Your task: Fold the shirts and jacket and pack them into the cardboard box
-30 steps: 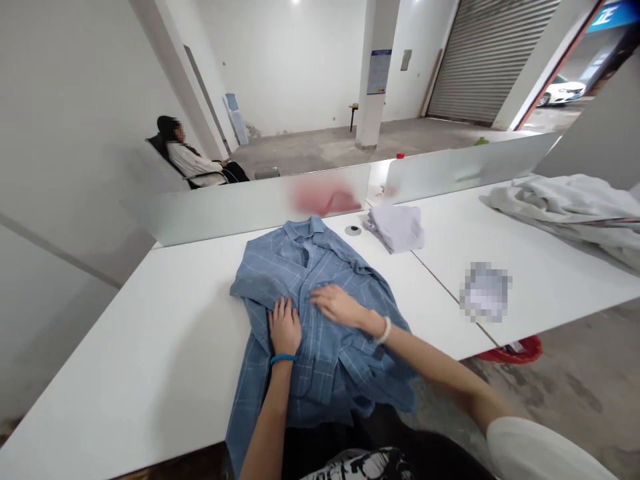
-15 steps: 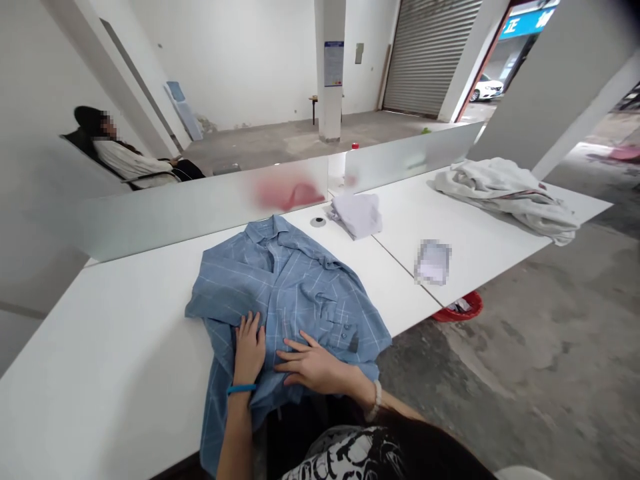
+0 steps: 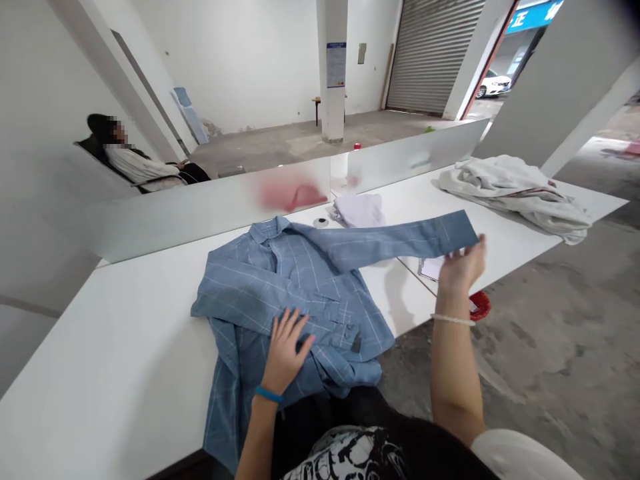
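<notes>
- The left hand (image 3: 289, 351) is resting nearly flat, fingers spread, gripping nothing, on the blue, white-checked fabric shirt (image 3: 305, 267).
- That one shirt is lying directly before the person on the flat white tabletop (image 3: 145, 333), its long axis running away toward the collar (image 3: 267, 230); the left hand is being nearer its middle.
- The right hand (image 3: 463, 263) is closing its fingers on one long sleeve's end (image 3: 460, 230), holding it out rightward, across that axis.
- Beyond, one folded pale-lilac cloth (image 3: 359, 210) and one rumpled off-white cloth heap (image 3: 515, 190) are lying apart.
</notes>
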